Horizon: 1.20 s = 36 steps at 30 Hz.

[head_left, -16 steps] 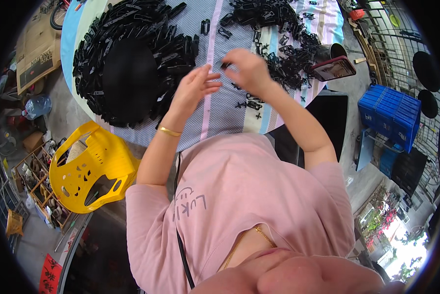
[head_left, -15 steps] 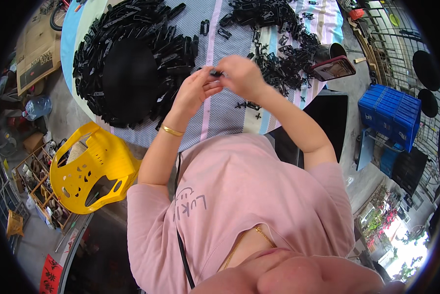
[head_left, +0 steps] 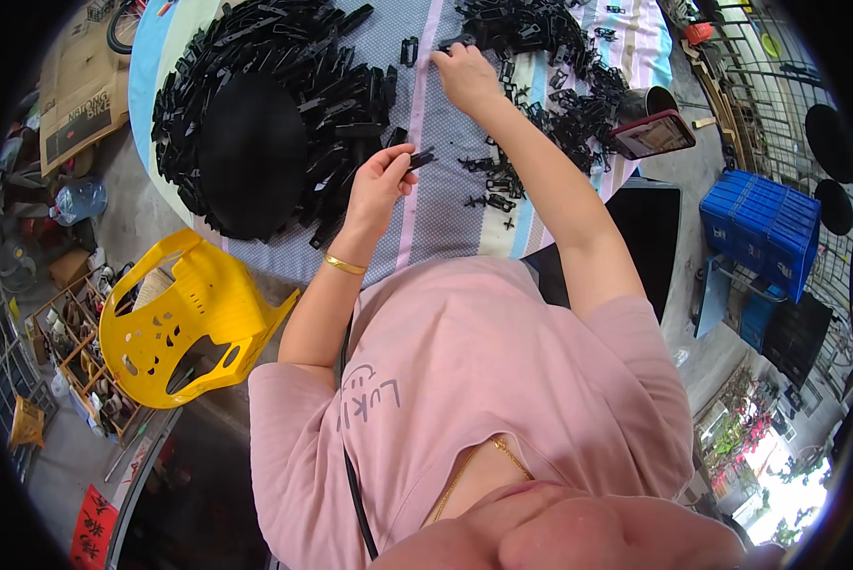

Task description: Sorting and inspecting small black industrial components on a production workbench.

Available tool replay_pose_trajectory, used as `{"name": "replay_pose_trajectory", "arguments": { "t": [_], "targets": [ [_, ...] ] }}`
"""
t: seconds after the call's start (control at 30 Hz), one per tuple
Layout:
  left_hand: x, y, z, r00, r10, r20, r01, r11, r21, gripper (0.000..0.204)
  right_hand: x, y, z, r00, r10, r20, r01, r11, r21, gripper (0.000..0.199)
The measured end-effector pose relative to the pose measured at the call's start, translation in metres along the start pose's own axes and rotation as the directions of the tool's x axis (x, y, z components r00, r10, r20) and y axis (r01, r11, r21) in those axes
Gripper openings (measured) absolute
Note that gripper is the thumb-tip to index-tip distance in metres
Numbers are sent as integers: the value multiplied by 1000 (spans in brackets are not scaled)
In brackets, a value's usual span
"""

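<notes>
On the striped cloth of the bench [head_left: 445, 204], the left hand [head_left: 379, 180] pinches a small black plastic clip [head_left: 421, 158] between thumb and fingertips, held just above the cloth near the right edge of the big ring-shaped heap of black clips [head_left: 284, 104]. The right hand [head_left: 464, 76] is stretched to the far side, fingers curled down onto the cloth at the near edge of the scattered pile of small black parts [head_left: 559, 85]; whether it has closed on a piece I cannot tell, since the fingertips are hidden under the knuckles. The likely trouble lies in that long reach: the right forearm passes low over loose parts lying to its right, and a sweep of the arm could brush them toward the bench edge or knock the phone [head_left: 653, 133] resting on a metal cup at the right rim. The left pinch is light and at the clip's end, so a twist could let it drop into the heap. Left wrist is bent upward, elbow tucked; right arm is nearly straight, palm down.
</notes>
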<state>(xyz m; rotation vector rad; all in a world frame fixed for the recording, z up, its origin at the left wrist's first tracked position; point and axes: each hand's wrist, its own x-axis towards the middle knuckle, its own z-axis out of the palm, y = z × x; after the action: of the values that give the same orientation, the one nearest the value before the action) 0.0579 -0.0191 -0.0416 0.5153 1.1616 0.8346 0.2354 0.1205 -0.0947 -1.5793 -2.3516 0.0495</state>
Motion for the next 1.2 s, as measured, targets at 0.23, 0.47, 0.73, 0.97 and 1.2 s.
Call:
{"name": "replay_pose_trajectory", "arguments": {
  "t": [0.23,0.47,0.73,0.97,1.2],
  "targets": [
    [2,-2,-8,995,15,-96,-24,996,-90,27,-34,-19,-57,889,243,387,-440,685,580,21],
    [2,-3,4,997,63,-46,-70,983,-171,33,-79,-44,-84,753,249,609,-653,175,737,23],
    [-6,0,13,998,59,25,-55,989,-135,35,-93,-65,-79,812,348,469,-581,401,708,25],
    [-10,-2,-4,995,44,89,-49,998,46,36,-93,-73,-77,950,251,188,-306,870,387,31],
    [-14,0,0,999,-27,37,33,987,-156,33,-9,-42,-21,966,224,132,-252,685,684,33]
  ]
}}
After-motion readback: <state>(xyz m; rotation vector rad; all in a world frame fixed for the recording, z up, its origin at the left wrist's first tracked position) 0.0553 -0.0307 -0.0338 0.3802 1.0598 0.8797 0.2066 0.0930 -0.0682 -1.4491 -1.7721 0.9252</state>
